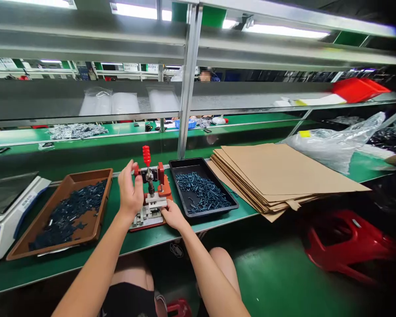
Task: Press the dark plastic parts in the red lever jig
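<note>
A toggle-clamp fixture with a red upright handle [146,155] stands on the bench in front of me. Its base carries a bare metal block [155,204] and an orange-red bracket [165,188]. My left hand [129,193] is raised at the fixture's left side, thumb and fingers apart, beside the red end of the clamp. At the lower right, my right hand [173,215] has its fingers closed at the end of the metal block; the fingertips are partly hidden. Any small part lying in the fixture is too small to make out.
Left of the fixture lies a brown tray [95,222] of dark small parts, beside a weighing scale [23,207]. On the right are a black tray [188,210] of dark screw-like pieces and stacked cardboard sheets [284,171]. A metal post [186,88] rises behind; a red stool [346,242] stands right.
</note>
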The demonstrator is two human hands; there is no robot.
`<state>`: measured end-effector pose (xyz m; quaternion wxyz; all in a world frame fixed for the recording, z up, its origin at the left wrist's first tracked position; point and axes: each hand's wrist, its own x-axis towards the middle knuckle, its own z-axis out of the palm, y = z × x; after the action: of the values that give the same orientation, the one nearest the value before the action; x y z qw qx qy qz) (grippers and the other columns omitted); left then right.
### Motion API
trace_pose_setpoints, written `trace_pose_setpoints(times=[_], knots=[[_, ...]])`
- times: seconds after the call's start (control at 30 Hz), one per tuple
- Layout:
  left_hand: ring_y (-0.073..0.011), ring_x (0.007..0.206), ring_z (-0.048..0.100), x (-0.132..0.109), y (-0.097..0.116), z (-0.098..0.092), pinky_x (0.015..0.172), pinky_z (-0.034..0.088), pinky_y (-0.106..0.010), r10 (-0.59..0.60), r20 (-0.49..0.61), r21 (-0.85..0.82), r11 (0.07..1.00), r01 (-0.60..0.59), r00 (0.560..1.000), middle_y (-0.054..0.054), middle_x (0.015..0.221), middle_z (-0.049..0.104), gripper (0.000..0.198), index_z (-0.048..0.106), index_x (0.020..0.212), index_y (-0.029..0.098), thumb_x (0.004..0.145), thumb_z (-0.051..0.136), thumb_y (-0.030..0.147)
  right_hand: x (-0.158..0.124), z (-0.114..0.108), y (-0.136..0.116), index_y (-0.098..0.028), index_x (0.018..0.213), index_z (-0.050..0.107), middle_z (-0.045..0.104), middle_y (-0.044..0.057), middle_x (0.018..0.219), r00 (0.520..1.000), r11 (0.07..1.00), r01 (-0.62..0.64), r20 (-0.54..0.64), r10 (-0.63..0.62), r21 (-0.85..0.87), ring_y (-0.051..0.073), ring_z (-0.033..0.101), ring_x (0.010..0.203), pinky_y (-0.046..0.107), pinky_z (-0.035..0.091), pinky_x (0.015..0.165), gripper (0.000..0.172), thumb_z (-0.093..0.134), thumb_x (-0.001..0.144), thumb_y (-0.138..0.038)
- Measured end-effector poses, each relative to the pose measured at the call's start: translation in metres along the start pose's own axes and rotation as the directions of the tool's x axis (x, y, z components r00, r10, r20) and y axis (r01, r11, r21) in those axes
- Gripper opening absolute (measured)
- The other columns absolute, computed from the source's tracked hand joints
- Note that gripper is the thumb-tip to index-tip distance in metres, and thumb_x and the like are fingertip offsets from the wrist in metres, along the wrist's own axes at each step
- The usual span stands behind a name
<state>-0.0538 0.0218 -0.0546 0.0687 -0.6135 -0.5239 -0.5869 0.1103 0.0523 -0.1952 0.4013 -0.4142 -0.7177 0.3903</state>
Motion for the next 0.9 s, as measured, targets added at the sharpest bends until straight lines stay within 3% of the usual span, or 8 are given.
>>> trace_pose_setpoints(times=[0.1, 0.2, 0.27, 0.4, 0.53, 0.7, 0.8, 0.9], knots=[[-0.0327, 0.127, 0.054, -0.060, -0.048, -0.017, 0.112, 0.039, -0.053, -0.136, 0.072, 0.182, 0.976, 0.121, 0.988, -0.019, 0.131, 0.062, 0.055, 0.054, 0.135, 0.013, 0.089, 0.058, 0.044, -0.003, 0.003, -0.001, -0.020, 0.111, 0.068, 0.071, 0.006, 0.109, 0.998, 0.999, 0.042, -0.057, -0.040, 0.029, 0.021, 0.065, 0.103, 0.036, 0.051, 0.096, 0.034, 0.055, 0.081, -0.012], [-0.0352, 0.118, 0.062, -0.097, -0.087, -0.021, 0.107, 0.045, -0.055, -0.381, 0.325, 0.209, 0.921, 0.328, 0.865, -0.018, 0.123, 0.069, 0.049, 0.066, 0.117, 0.015, 0.081, 0.063, 0.049, -0.005, 0.008, -0.007, -0.020, 0.111, 0.068, 0.067, 0.007, 0.112, 0.997, 0.999, 0.053, -0.056, -0.052, 0.009, 0.022, 0.064, 0.106, 0.038, 0.050, 0.100, 0.034, 0.060, 0.079, -0.013], [-0.0329, 0.113, 0.066, -0.108, -0.099, -0.019, 0.105, 0.048, -0.052, -0.501, 0.349, 0.123, 0.862, 0.492, 0.791, -0.016, 0.117, 0.073, 0.048, 0.069, 0.109, 0.017, 0.086, 0.055, 0.056, -0.005, 0.012, -0.010, -0.020, 0.113, 0.068, 0.066, 0.008, 0.115, 0.997, 0.999, 0.040, -0.066, -0.040, -0.013, 0.023, 0.064, 0.108, 0.040, 0.049, 0.102, 0.036, 0.063, 0.078, -0.014], [-0.0285, 0.104, 0.071, -0.111, -0.104, -0.013, 0.095, 0.055, -0.047, -0.632, 0.248, -0.133, 0.729, 0.672, 0.734, -0.018, 0.106, 0.077, 0.075, 0.066, 0.108, 0.013, 0.096, 0.017, 0.068, -0.005, 0.019, -0.011, -0.021, 0.114, 0.067, 0.065, 0.008, 0.116, 0.995, 0.998, 0.003, -0.104, -0.009, -0.058, 0.024, 0.062, 0.111, 0.041, 0.048, 0.104, 0.037, 0.062, 0.078, -0.014], [-0.0282, 0.112, 0.067, -0.118, -0.098, -0.015, 0.102, 0.051, -0.049, -0.675, 0.119, -0.223, 0.697, 0.682, 0.728, -0.020, 0.118, 0.072, 0.066, 0.056, 0.121, 0.013, 0.094, 0.033, 0.068, -0.005, 0.020, -0.004, -0.020, 0.113, 0.068, 0.064, 0.009, 0.117, 0.993, 0.993, 0.045, -0.102, -0.056, -0.109, 0.025, 0.061, 0.112, 0.043, 0.047, 0.105, 0.037, 0.057, 0.078, -0.012], [-0.0283, 0.136, 0.049, -0.175, -0.056, -0.046, 0.117, 0.037, -0.051, -0.522, -0.081, 0.019, 0.851, 0.525, 0.849, -0.019, 0.147, 0.049, 0.057, 0.043, 0.141, 0.019, 0.093, 0.055, 0.047, -0.002, 0.010, -0.007, -0.018, 0.112, 0.069, 0.065, 0.012, 0.116, 0.982, 0.974, 0.140, -0.099, -0.159, -0.177, 0.026, 0.060, 0.114, 0.044, 0.046, 0.107, 0.038, 0.047, 0.082, -0.011], [-0.0274, 0.133, 0.050, -0.226, -0.022, -0.069, 0.116, 0.039, -0.050, -0.473, 0.044, 0.023, 0.881, 0.473, 0.880, -0.016, 0.141, 0.053, 0.046, 0.048, 0.138, 0.022, 0.095, 0.052, 0.039, 0.004, 0.000, -0.010, -0.018, 0.112, 0.068, 0.068, 0.012, 0.113, 0.989, 0.959, 0.147, 0.019, -0.147, -0.241, 0.026, 0.061, 0.111, 0.042, 0.047, 0.103, 0.038, 0.043, 0.084, -0.012], [-0.0268, 0.118, 0.060, -0.266, 0.003, -0.085, 0.106, 0.047, -0.048, -0.546, 0.287, -0.049, 0.812, 0.581, 0.787, -0.013, 0.122, 0.065, 0.029, 0.063, 0.119, 0.025, 0.096, 0.050, 0.038, 0.005, -0.007, -0.008, -0.018, 0.102, 0.069, 0.068, 0.011, 0.105, 0.987, 0.934, 0.147, 0.115, -0.116, -0.326, 0.026, 0.063, 0.103, 0.040, 0.050, 0.097, 0.029, 0.044, 0.087, -0.018]])
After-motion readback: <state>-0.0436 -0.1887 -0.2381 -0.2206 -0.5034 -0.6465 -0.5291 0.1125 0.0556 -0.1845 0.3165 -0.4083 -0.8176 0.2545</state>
